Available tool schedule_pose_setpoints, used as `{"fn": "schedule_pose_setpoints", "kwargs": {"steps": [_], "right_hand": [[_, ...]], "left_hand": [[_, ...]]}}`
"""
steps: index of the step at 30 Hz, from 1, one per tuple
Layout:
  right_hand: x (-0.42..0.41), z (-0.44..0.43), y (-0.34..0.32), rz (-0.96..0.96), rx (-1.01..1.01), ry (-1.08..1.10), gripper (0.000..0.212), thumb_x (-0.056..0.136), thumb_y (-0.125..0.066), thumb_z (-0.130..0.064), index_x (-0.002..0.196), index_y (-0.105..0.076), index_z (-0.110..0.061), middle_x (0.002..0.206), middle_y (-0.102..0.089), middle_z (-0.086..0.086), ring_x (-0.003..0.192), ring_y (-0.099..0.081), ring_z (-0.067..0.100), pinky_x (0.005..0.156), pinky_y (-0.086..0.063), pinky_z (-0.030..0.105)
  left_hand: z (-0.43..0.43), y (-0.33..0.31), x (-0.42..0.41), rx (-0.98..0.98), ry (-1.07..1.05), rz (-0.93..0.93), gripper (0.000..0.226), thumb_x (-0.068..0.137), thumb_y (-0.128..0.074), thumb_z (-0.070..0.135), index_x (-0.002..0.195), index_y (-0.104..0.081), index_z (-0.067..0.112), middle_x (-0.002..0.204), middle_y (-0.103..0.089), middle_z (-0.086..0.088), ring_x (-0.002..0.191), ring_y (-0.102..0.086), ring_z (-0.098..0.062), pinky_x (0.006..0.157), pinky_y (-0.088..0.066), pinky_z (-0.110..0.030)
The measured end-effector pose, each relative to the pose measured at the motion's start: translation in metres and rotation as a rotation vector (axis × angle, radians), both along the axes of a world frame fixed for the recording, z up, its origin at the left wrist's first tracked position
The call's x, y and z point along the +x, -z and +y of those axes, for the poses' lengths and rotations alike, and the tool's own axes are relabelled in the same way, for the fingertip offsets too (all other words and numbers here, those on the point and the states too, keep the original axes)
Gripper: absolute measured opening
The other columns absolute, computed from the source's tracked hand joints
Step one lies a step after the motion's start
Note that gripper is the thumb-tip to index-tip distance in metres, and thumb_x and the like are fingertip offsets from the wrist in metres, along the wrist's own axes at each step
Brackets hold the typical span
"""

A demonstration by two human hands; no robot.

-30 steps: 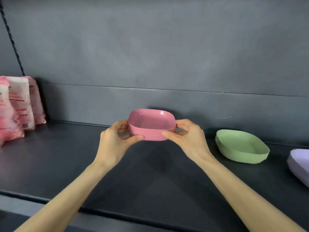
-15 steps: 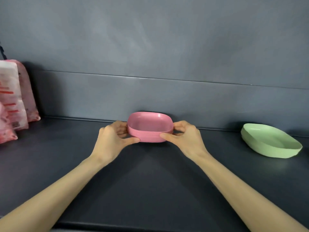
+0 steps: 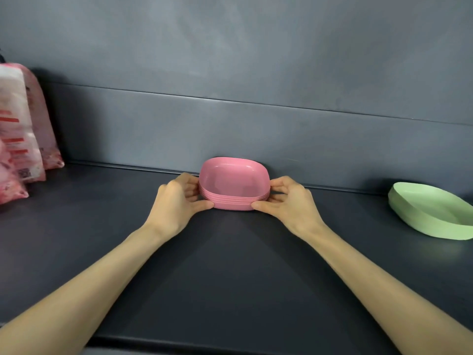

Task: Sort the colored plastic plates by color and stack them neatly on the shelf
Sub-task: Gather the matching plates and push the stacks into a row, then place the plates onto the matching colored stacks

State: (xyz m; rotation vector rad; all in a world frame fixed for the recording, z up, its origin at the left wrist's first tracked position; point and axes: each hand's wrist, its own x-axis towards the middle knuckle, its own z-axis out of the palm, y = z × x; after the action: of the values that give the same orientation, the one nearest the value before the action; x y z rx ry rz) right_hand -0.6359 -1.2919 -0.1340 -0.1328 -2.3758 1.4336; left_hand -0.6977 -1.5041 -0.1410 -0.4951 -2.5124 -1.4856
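A stack of several pink plates (image 3: 234, 184) rests on the dark shelf (image 3: 230, 278), close to the back wall. My left hand (image 3: 179, 204) grips the stack's left side, thumb along the lower front edge. My right hand (image 3: 289, 203) grips its right side the same way. A stack of green plates (image 3: 432, 213) lies on the shelf at the far right, partly cut off by the frame edge.
Pink and white printed bags (image 3: 23, 139) stand against the wall at the far left. The grey back wall (image 3: 256, 73) rises right behind the pink stack. The shelf's front edge (image 3: 230, 343) runs along the bottom.
Both hands have carried the pink stack down and back until it rests on the shelf near the wall. The view shifted left, so the purple plates left the frame.
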Motion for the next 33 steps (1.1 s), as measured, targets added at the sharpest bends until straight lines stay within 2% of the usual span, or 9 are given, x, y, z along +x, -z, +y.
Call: {"fn": "schedule_pose_setpoints", "kwargs": {"steps": [3,5,7,12,18,23,29,31,33], "right_hand": [[-0.001,0.0,0.004,-0.002,-0.008,-0.013,0.049,0.066,-0.084,-0.011,0.108,-0.059,-0.015,0.105,-0.065,-0.002,0.093,-0.066,0.008,0.082,-0.052,0.013],[-0.001,0.0,0.004,-0.004,-0.014,-0.026,0.053,0.066,-0.084,-0.01,0.112,-0.058,-0.015,0.104,-0.063,-0.006,0.096,-0.064,0.008,0.08,-0.05,0.008],[-0.001,0.0,0.004,0.003,-0.009,-0.035,0.053,0.068,-0.083,-0.008,0.114,-0.058,-0.015,0.102,-0.061,-0.009,0.094,-0.062,0.006,0.076,-0.048,0.003],[0.0,-0.005,0.008,0.017,0.017,-0.051,0.054,0.071,-0.08,-0.007,0.12,-0.056,-0.013,0.107,-0.061,-0.008,0.099,-0.061,0.007,0.08,-0.047,0.003],[0.0,-0.007,0.011,0.023,0.036,-0.056,0.054,0.075,-0.077,-0.007,0.124,-0.055,-0.012,0.117,-0.062,-0.004,0.107,-0.06,0.01,0.093,-0.047,0.017],[0.0,-0.007,0.01,0.039,0.059,-0.053,0.049,0.077,-0.076,-0.008,0.121,-0.056,-0.012,0.113,-0.063,-0.005,0.104,-0.06,0.008,0.088,-0.047,0.012],[-0.001,-0.007,0.01,0.032,0.083,-0.057,0.049,0.077,-0.076,-0.008,0.122,-0.056,-0.012,0.112,-0.062,-0.006,0.102,-0.06,0.007,0.081,-0.046,0.003],[-0.001,-0.007,0.008,0.018,0.116,-0.062,0.05,0.077,-0.075,-0.009,0.123,-0.055,-0.012,0.116,-0.063,-0.003,0.105,-0.06,0.008,0.084,-0.046,0.006],[0.001,-0.006,0.004,-0.006,0.185,-0.075,0.051,0.079,-0.075,-0.013,0.125,-0.054,-0.014,0.121,-0.062,-0.001,0.111,-0.058,0.01,0.093,-0.046,0.017]], "left_hand": [[-0.002,-0.002,-0.001,-0.022,-0.011,-0.006,0.051,0.064,-0.085,0.009,0.109,-0.062,0.006,0.099,-0.068,-0.004,0.084,-0.064,-0.012,0.07,-0.043,-0.003],[-0.003,-0.003,-0.001,-0.035,-0.014,-0.004,0.05,0.064,-0.085,0.01,0.109,-0.062,0.007,0.098,-0.068,-0.004,0.085,-0.064,-0.013,0.077,-0.045,-0.014],[-0.004,-0.004,0.0,-0.044,-0.023,-0.005,0.05,0.065,-0.084,0.011,0.109,-0.062,0.007,0.098,-0.066,-0.002,0.084,-0.063,-0.013,0.079,-0.044,-0.018],[-0.008,-0.006,0.002,-0.047,-0.031,-0.018,0.049,0.067,-0.083,0.009,0.111,-0.061,0.006,0.096,-0.064,0.0,0.08,-0.061,-0.01,0.077,-0.042,-0.016],[-0.011,-0.008,0.003,-0.048,-0.027,-0.031,0.051,0.068,-0.082,0.008,0.114,-0.06,0.005,0.099,-0.064,-0.002,0.083,-0.06,-0.012,0.08,-0.042,-0.018],[-0.013,-0.007,0.002,-0.044,-0.013,-0.04,0.052,0.068,-0.082,0.009,0.115,-0.059,0.005,0.107,-0.067,-0.007,0.088,-0.062,-0.013,0.083,-0.044,-0.02],[-0.013,-0.007,0.004,-0.073,-0.014,-0.037,0.05,0.07,-0.081,0.008,0.115,-0.059,0.006,0.107,-0.066,-0.005,0.087,-0.061,-0.011,0.082,-0.042,-0.018],[-0.015,-0.007,0.004,-0.103,-0.015,-0.025,0.049,0.071,-0.08,0.008,0.116,-0.059,0.007,0.109,-0.067,-0.006,0.09,-0.062,-0.012,0.083,-0.041,-0.017],[-0.017,-0.008,0.007,-0.171,-0.025,0.001,0.052,0.073,-0.079,0.011,0.121,-0.058,0.009,0.117,-0.064,-0.007,0.103,-0.061,-0.017,0.087,-0.041,-0.019]]}}
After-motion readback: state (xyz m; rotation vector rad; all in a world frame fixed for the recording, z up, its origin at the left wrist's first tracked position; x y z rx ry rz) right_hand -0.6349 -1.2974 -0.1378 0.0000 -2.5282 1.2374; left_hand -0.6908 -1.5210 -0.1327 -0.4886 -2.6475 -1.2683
